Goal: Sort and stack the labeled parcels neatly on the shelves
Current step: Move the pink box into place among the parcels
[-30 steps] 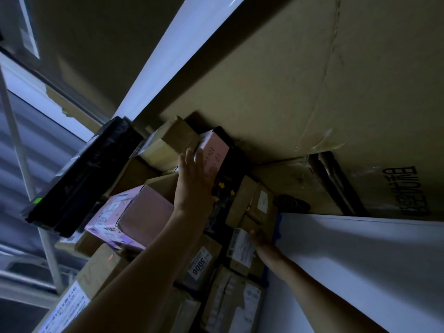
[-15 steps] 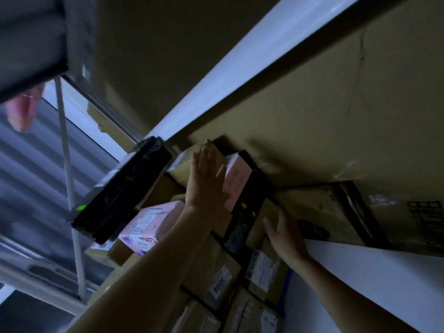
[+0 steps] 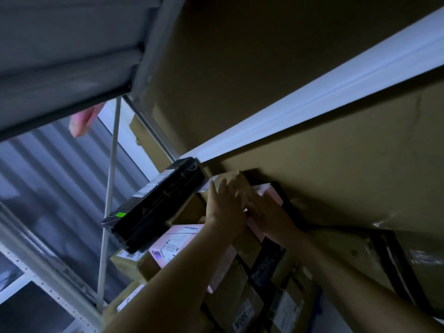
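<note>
Pressed left hand (image 3: 224, 207) flat on brown cardboard parcel (image 3: 234, 182).
Held fingers (image 3: 217, 193) straight and apart; laid right hand (image 3: 274, 218) on pink parcel (image 3: 272, 197) just right of those fingers, own finger curl indiscernible.

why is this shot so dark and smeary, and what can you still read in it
Head view: dim and blue-tinted, brightest on the white shelf edge. In the head view the left hand and right hand are motion-blurred, with the fingers smeared. The head view's wide lens tilts and bends the shelf lines. The 3006 label is legible; the print on the black parcel is not.
</note>
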